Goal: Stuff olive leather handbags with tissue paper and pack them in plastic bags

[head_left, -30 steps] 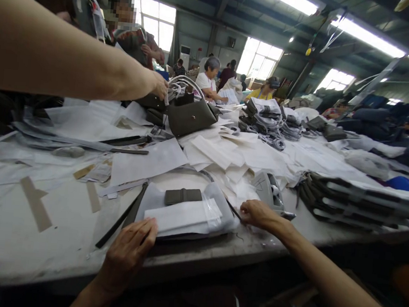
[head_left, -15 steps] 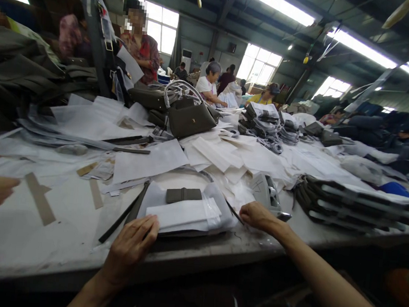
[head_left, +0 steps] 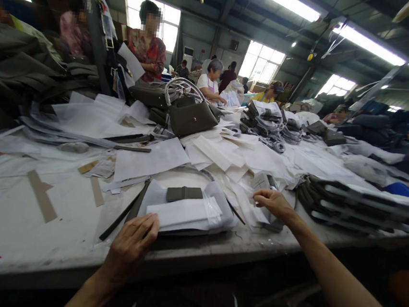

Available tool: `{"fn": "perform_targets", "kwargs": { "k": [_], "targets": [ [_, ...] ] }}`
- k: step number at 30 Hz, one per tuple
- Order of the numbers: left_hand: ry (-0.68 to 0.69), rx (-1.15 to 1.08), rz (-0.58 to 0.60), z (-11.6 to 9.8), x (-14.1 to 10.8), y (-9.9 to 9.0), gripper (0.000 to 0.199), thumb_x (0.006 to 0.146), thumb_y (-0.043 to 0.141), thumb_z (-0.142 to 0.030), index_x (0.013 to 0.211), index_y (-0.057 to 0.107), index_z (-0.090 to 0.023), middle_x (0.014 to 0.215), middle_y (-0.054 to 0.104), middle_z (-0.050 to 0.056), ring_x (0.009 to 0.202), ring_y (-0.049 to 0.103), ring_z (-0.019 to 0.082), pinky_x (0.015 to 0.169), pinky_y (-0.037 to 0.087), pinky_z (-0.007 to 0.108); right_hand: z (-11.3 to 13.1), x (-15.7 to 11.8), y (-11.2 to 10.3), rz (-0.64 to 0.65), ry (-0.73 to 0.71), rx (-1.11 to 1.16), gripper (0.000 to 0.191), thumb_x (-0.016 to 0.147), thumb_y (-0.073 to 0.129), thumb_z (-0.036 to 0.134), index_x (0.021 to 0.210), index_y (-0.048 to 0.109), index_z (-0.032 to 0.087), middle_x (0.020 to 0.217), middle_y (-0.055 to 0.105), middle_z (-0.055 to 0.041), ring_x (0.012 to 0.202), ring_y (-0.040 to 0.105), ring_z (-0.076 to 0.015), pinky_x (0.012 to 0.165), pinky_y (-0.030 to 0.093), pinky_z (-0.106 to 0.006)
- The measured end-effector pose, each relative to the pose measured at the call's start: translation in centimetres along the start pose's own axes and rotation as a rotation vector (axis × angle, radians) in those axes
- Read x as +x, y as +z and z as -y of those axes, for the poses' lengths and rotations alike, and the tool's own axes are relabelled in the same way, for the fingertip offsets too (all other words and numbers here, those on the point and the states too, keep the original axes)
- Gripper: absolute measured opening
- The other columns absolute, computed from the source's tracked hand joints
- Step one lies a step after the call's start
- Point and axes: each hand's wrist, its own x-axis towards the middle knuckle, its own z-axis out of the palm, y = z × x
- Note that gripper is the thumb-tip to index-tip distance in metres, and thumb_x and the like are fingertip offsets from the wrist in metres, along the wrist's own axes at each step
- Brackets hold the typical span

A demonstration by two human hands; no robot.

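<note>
A flat dark grey bag (head_left: 134, 210) lies at the table's front edge, with white wrapping paper (head_left: 177, 214) and a small dark grey folded piece (head_left: 184, 194) on top. My left hand (head_left: 134, 236) grips its near left corner, fingers together over the edge of the paper. To the right, my right hand (head_left: 274, 204) is raised in a pinch over a grey tape dispenser (head_left: 265, 181), partly hiding it. What the pinched fingertips hold is too small to tell; clear film shows near them.
Stacked dark grey bags (head_left: 358, 207) lie at the right. Behind are loose white sheets (head_left: 153, 160) and an upright handbag (head_left: 193, 116). Card strips (head_left: 41, 195) lie on the left. A person in red (head_left: 147, 54) stands across the table; others work farther back.
My right hand has moved right and slightly up, from the bag's right side to the dispenser. My left hand has stayed put. Another person's blurred hand at the left edge is gone from view.
</note>
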Motion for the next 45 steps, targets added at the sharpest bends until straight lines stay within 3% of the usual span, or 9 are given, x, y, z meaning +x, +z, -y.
{"fn": "perform_targets", "kwargs": {
  "k": [4,15,20,25,30,34,38,42,45],
  "targets": [
    [-0.016,-0.006,-0.023,-0.3,0.4,-0.2,0.027,0.092,0.046,-0.005,0.109,0.064,-0.015,0.109,0.070,0.009,0.106,0.064,0.021,0.096,0.046,0.035,2.3,-0.7,-0.2,0.007,-0.034,0.273,0.032,0.068,0.066,0.046,0.079,0.074,0.016,0.082,0.071,-0.0052,0.073,0.064,-0.0176,0.073,0.055,-0.029],
    [-0.043,-0.010,-0.024,-0.5,0.4,-0.3,0.026,0.092,0.047,-0.006,0.109,0.064,-0.016,0.108,0.070,0.008,0.107,0.063,0.020,0.096,0.048,0.034,7.0,-1.7,2.2,0.077,0.005,0.342,0.025,0.060,0.073,0.040,0.067,0.074,0.015,0.069,0.069,-0.0044,0.065,0.060,-0.0168,0.067,0.051,-0.029],
    [-0.055,-0.035,-0.006,-0.6,0.1,-0.1,0.026,0.092,0.047,-0.005,0.112,0.062,-0.014,0.109,0.070,0.009,0.109,0.062,0.020,0.097,0.048,0.035,13.4,-4.4,8.4,0.305,-0.254,0.471,0.021,0.070,0.071,0.035,0.077,0.074,0.016,0.084,0.073,-0.0052,0.070,0.061,-0.0158,0.065,0.048,-0.026],
    [-0.079,-0.039,-0.008,-0.8,-0.4,0.0,0.025,0.093,0.047,-0.006,0.113,0.061,-0.012,0.109,0.070,0.011,0.110,0.062,0.021,0.096,0.050,0.037,16.7,-7.0,16.4,0.427,-0.486,0.197,0.004,0.071,0.067,0.017,0.071,0.071,0.019,0.071,0.069,0.0005,0.067,0.061,-0.0134,0.064,0.045,-0.022],
    [-0.080,-0.052,-0.033,-0.8,-0.6,0.1,0.025,0.093,0.046,-0.006,0.114,0.059,-0.008,0.110,0.070,0.014,0.109,0.062,0.024,0.093,0.051,0.040,16.7,-7.4,15.0,0.526,-0.507,0.008,0.006,0.075,0.074,0.026,0.073,0.071,0.022,0.071,0.069,0.0034,0.065,0.060,-0.0127,0.060,0.043,-0.022],
    [-0.098,-0.089,-0.036,-0.7,-0.7,0.3,0.025,0.094,0.046,-0.008,0.115,0.060,-0.009,0.111,0.070,0.013,0.109,0.062,0.024,0.093,0.050,0.040,16.1,-6.7,12.1,0.287,-0.595,-0.068,0.006,0.081,0.072,0.028,0.085,0.071,0.023,0.085,0.071,-0.0001,0.077,0.063,-0.0166,0.073,0.048,-0.027],
    [-0.100,-0.104,-0.026,-0.7,-0.7,0.3,0.024,0.094,0.049,-0.009,0.115,0.059,-0.007,0.110,0.069,0.015,0.111,0.061,0.024,0.094,0.050,0.040,15.6,-6.7,13.8,0.131,-0.858,-0.291,0.042,0.078,0.074,0.022,0.118,0.063,0.024,0.113,0.068,-0.0075,0.101,0.060,-0.0261,0.088,0.047,-0.040],
    [-0.100,-0.115,-0.037,-0.8,-0.8,0.3,0.021,0.096,0.048,-0.012,0.113,0.060,-0.010,0.110,0.070,0.014,0.112,0.061,0.022,0.094,0.051,0.039,15.7,-7.1,17.0,0.046,-1.027,-0.375,0.019,0.091,0.058,0.019,0.108,0.067,0.020,0.095,0.071,-0.0080,0.085,0.059,-0.0228,0.078,0.047,-0.037],
    [-0.105,-0.102,-0.060,-0.7,-1.0,0.5,0.017,0.096,0.049,-0.014,0.107,0.062,-0.013,0.110,0.070,0.012,0.110,0.062,0.022,0.094,0.051,0.039,16.0,-6.6,17.9,0.010,-1.015,-0.252,0.020,0.096,0.050,0.017,0.093,0.069,0.018,0.083,0.070,-0.0063,0.078,0.059,-0.0188,0.074,0.047,-0.032]
  ]
}}
